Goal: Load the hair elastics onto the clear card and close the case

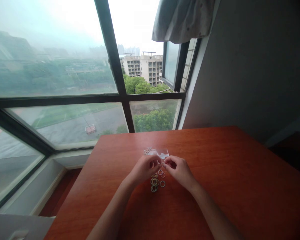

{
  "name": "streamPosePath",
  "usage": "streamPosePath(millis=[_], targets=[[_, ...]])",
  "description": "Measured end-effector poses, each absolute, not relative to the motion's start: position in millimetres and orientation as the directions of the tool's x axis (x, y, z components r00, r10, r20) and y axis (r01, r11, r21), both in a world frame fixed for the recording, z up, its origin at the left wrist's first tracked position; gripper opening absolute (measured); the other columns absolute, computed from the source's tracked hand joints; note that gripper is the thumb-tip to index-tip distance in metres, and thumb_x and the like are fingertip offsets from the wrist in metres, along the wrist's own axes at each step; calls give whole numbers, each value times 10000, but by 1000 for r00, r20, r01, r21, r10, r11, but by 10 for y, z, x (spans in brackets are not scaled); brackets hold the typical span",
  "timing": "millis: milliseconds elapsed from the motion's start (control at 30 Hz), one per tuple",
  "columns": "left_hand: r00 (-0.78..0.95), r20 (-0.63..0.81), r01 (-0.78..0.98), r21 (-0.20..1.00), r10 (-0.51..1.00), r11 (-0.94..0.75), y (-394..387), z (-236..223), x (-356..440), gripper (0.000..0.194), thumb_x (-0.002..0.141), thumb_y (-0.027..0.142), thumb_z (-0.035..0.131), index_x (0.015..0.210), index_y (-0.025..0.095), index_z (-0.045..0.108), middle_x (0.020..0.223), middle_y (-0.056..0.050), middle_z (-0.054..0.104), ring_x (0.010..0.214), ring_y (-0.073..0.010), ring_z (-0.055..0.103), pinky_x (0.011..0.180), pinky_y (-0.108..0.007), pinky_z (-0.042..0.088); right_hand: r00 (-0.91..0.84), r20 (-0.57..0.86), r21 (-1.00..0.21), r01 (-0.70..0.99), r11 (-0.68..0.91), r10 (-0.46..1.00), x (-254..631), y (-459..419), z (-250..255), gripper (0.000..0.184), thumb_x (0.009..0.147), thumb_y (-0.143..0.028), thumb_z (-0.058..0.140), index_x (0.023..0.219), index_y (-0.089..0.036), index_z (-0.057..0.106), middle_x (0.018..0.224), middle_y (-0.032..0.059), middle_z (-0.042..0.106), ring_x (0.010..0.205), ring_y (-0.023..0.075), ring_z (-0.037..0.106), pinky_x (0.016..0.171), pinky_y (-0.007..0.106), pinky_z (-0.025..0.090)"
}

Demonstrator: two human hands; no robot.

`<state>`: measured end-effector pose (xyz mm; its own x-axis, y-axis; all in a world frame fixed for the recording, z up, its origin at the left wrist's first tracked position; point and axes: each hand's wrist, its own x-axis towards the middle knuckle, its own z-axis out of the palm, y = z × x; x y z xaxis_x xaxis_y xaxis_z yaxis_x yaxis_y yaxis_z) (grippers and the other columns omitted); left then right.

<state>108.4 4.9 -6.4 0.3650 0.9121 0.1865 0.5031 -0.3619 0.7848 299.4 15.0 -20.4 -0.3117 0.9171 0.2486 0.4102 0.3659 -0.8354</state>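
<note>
View from the head: two bare hands over one reddish-brown table, near its far edge.
Left hand: one, thumb and fingers pinched on a small pale item, too small to identify.
Right hand: one, its fingertips pinching the same item from the other side.
Item held: one, between the two sets of fingertips, above the table.
Pink-purple rings: two, overlapping, on the table just below the fingertips.
Grey-green ring: one, lying apart, nearer the person than the pink-purple pair.
Yellowish and greenish rings: several in an overlapping column left of these; exact count unclear.
Clear plastic case: one, just beyond the hands, partly hidden by them.
White patch: one, at the case; any print is too small to read.
Curtain: one, grey, hanging at the window.
</note>
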Motion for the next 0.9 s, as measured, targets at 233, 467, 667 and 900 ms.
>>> streamPosePath(millis=[233,467,667,900], targets=[[326,208,528,769,922,-361,82,-56,1032,102,809,200,555,763,143,625,611,29,520,558,-73,410,512,-174,304,-324,243,-838,405,367,914,2985,138,-207,80,792,-238,620,744,-175,634,620,-21,580,564,113,501,536,211,367],[58,268,722,654,962,-226,178,-44,685,139,813,252,534,772,154,623,663,-2,592,591,-105,497,562,-203,363,-365,201,-820,446,360,909,3012,156,-231,66,792,-217,605,750,-181,641,637,-16,602,582,117,522,555,215,380],[103,187,779,596,977,-196,172,-68,650,120,786,234,551,745,168,643,656,-9,629,601,-124,547,561,-206,359,-501,129,-752,513,413,856,3046,128,-223,59,777,-222,641,744,-186,674,652,-14,625,595,115,529,560,212,370],[28,194,846,518,981,-127,167,-87,650,141,824,267,540,818,196,661,697,-11,663,605,-127,572,560,-207,344,-615,32,-727,527,441,788,3111,83,-183,97,727,-146,640,782,-189,707,685,-15,666,604,109,565,565,193,378]])
